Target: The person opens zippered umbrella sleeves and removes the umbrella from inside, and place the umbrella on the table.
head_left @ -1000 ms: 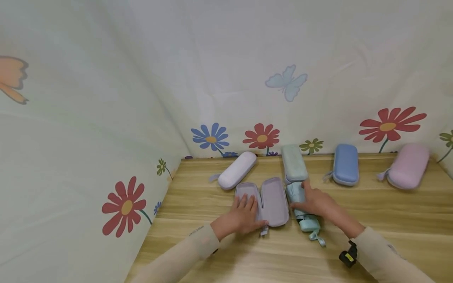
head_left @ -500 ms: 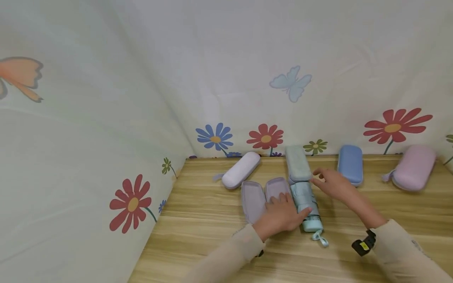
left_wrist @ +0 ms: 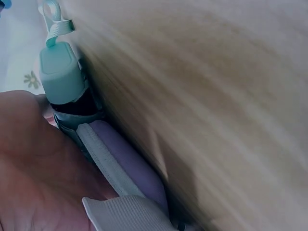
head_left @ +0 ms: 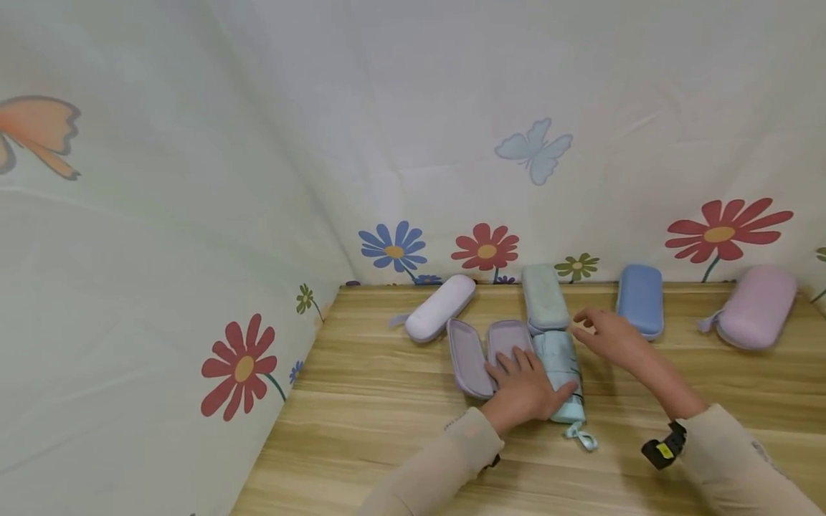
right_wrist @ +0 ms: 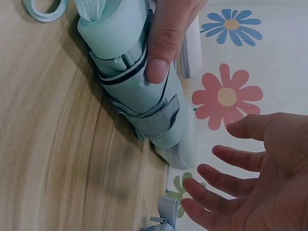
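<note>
On the table lies an unzipped lavender case (head_left: 470,362), its two shells spread apart and the left shell looking tilted up. My left hand (head_left: 524,393) rests on the right shell with its fingers straight. Its thumb reaches across a folded light-blue umbrella (head_left: 558,358) beside the case, and in the right wrist view the thumb (right_wrist: 158,70) touches the umbrella's fabric. The umbrella's mint handle (left_wrist: 61,70) and strap point towards me. My right hand (head_left: 609,340) hovers right of the umbrella's far end, holding nothing, fingers relaxed. A pale green case (head_left: 545,297) stands just beyond the umbrella.
Along the back of the wood-patterned table (head_left: 361,401) lie a white case (head_left: 442,308), a blue case (head_left: 640,297) and a pink case (head_left: 758,308). A flower-printed curtain (head_left: 413,143) borders the back and the left side.
My right hand has let go of the umbrella and moved up and right. My left hand has shifted from the case's left shell to the right shell, its thumb over the umbrella.
</note>
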A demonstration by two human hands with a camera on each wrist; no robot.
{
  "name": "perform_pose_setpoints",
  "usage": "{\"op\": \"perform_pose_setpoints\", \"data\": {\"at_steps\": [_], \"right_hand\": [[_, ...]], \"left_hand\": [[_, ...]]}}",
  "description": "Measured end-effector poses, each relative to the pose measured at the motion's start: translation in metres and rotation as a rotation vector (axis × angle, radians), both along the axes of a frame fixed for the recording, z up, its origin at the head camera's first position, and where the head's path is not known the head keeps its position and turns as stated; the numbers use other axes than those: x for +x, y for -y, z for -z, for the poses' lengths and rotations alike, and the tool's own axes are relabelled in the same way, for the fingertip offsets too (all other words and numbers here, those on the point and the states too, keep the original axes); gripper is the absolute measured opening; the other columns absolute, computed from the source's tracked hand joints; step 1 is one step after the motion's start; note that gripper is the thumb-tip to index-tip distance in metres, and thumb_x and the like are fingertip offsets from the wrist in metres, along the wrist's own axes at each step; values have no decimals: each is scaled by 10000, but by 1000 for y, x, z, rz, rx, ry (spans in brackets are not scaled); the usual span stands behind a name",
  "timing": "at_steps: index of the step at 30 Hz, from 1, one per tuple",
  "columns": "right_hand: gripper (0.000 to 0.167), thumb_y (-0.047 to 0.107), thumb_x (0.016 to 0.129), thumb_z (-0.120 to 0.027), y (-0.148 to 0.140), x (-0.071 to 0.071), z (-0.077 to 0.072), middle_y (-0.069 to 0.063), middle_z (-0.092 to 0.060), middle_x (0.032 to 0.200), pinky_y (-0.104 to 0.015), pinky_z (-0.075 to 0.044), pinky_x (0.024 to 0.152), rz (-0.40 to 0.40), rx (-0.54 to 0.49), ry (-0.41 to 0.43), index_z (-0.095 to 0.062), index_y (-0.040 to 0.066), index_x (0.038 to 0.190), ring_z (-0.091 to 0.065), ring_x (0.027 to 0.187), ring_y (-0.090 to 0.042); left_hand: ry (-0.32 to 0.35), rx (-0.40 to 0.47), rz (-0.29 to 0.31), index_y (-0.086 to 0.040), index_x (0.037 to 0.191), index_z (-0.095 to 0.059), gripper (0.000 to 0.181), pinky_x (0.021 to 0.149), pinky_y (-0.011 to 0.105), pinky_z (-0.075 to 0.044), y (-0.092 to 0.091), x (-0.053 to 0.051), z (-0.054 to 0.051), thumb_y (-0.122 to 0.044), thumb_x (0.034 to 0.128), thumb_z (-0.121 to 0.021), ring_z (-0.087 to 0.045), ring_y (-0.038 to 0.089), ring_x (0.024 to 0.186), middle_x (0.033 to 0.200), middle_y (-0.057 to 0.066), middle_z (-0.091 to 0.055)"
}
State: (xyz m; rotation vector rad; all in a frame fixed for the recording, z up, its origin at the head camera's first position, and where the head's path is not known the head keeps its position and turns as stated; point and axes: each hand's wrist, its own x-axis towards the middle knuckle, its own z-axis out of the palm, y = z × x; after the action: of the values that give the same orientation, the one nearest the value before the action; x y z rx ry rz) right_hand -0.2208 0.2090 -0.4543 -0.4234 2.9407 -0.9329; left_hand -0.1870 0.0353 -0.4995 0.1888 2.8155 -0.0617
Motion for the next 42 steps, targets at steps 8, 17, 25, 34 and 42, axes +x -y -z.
{"op": "perform_pose_setpoints", "data": {"at_steps": [8,17,25,34,42], "right_hand": [[322,139,1004,-620,0,-4,-2,-358,-632,1147,-553,-532,772,-7,-8,-60,-612,-111,1207,-639,996,-484],[302,133,996,-619,-1,-7,2,-333,-653,1134,-564,-533,790,0,-27,-107,-627,-100,1189,-646,1002,-483],[295,125,986,-622,-7,-6,4,-329,-656,1124,-562,-538,778,14,-20,-105,-635,-100,1176,-652,985,-474],[427,182,1009,-629,-10,-8,14,-368,-562,1322,-642,-451,967,-65,102,-206,-589,-95,1331,-547,1198,-549],[500,225,1007,-632,-15,-5,18,-388,-494,1397,-687,-388,1012,-61,162,-245,-550,-88,1388,-477,1246,-601]], "left_hand": [[4,74,-43,-152,1618,-279,995,1149,663,-211,-2,-7,-4,-846,905,-300,-224,420,1509,1657,76,-260],[-83,-20,-29,-184,1579,-365,970,1095,662,-297,-6,-16,0,-856,903,-195,-334,394,1448,1588,86,-355],[-7,-21,14,-194,1608,-311,951,1121,697,-208,-3,-17,10,-824,921,-121,-230,391,1501,1648,67,-262],[0,23,81,-162,1605,-318,905,1146,682,-181,14,-9,7,-780,959,-173,-183,366,1522,1665,57,-232],[24,28,128,-205,1623,-267,912,1189,635,-130,34,-2,12,-799,942,-141,-134,309,1551,1688,5,-175]]}}
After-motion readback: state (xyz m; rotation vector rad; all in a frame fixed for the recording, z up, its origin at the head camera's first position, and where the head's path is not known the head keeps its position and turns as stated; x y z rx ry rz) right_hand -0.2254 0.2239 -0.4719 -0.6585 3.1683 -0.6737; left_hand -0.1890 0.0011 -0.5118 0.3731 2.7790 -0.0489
